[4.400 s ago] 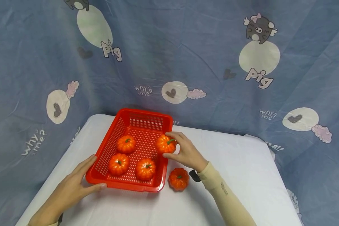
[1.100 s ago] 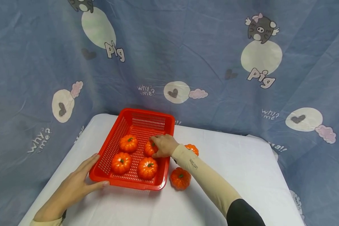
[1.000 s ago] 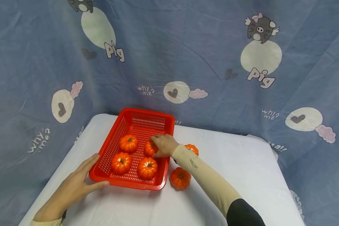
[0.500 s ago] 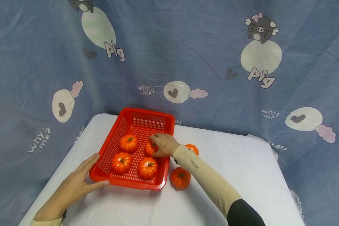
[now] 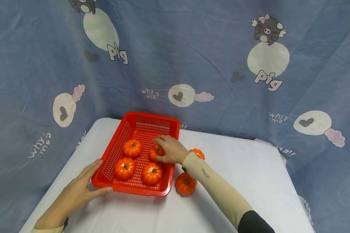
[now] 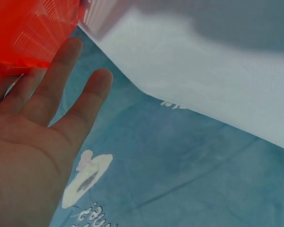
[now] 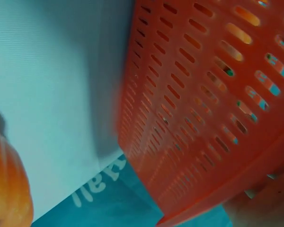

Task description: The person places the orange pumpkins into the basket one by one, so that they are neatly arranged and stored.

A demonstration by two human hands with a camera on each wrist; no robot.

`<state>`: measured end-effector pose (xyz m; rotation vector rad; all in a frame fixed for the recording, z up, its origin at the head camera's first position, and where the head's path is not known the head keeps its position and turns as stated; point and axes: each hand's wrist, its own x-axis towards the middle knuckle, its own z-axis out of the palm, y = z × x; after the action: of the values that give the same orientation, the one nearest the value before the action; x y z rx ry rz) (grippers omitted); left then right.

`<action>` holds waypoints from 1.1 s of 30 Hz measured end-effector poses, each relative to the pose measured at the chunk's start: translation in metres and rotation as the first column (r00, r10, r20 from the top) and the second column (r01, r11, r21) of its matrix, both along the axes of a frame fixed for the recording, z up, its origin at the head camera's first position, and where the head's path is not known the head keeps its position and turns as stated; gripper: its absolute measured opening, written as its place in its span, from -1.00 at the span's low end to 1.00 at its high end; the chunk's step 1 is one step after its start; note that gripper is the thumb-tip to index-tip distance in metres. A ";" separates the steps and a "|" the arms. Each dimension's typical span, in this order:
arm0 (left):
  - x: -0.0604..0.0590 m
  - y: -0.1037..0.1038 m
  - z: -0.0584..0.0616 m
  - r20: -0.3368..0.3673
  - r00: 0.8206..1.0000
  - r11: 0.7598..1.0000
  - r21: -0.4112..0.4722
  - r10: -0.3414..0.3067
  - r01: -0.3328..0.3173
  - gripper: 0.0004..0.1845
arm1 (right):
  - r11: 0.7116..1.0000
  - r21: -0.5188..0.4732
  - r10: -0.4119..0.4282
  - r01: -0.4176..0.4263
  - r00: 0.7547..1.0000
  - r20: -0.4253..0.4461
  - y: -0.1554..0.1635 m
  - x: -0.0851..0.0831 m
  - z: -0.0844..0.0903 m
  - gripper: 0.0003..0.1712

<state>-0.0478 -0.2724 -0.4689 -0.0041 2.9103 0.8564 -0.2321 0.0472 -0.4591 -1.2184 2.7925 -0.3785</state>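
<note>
A red plastic basket (image 5: 170, 123) with slotted walls holds several orange pumpkins. My right hand (image 5: 172, 150) reaches over its right wall, thumb and fingers spread loosely about a small pumpkin (image 5: 153, 154) on the basket floor. That pumpkin's green stem shows, while its right side is hidden by the hand. At the basket's near left corner rests my left hand (image 5: 75, 194), thumb apart and fingers straight along the outer wall. In the left wrist view those straight fingers touch the basket (image 6: 23, 33). The right wrist view mostly shows the slotted outer wall (image 7: 180, 94).
On the white table (image 5: 236, 161), right of the basket, lie a darker orange pumpkin (image 5: 186, 184) and another pumpkin (image 5: 199, 152), partly behind the right sleeve (image 5: 213, 181). A blue printed cloth (image 5: 215, 106) hangs around the table's back and sides.
Since the oldest frame, my right hand has carried the pumpkin from above the right wall down onto the basket floor. Just now its fingers have loosened and lifted slightly. The left hand stays put.
</note>
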 end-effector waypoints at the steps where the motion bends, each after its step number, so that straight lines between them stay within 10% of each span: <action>1: 0.000 0.000 0.000 -0.002 1.000 1.000 0.001 -0.001 0.001 0.32 | 1.000 -0.023 0.002 -0.002 1.000 -0.007 0.001 0.001 0.001 -0.20; 14: 0.000 -0.003 -0.001 -0.019 1.000 1.000 0.018 -0.013 0.013 0.30 | 0.961 -0.274 0.000 -0.035 0.992 -0.125 0.032 0.010 0.007 -0.21; 33: -0.002 -0.002 -0.003 -0.029 0.999 0.999 0.029 -0.015 0.015 0.30 | 0.920 -0.377 -0.150 0.105 0.984 -0.092 0.100 0.023 0.004 -0.18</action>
<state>-0.0496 -0.2748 -0.4718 0.0326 2.9200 0.9041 -0.2096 0.1468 -0.4551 -1.1523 3.0067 -0.9106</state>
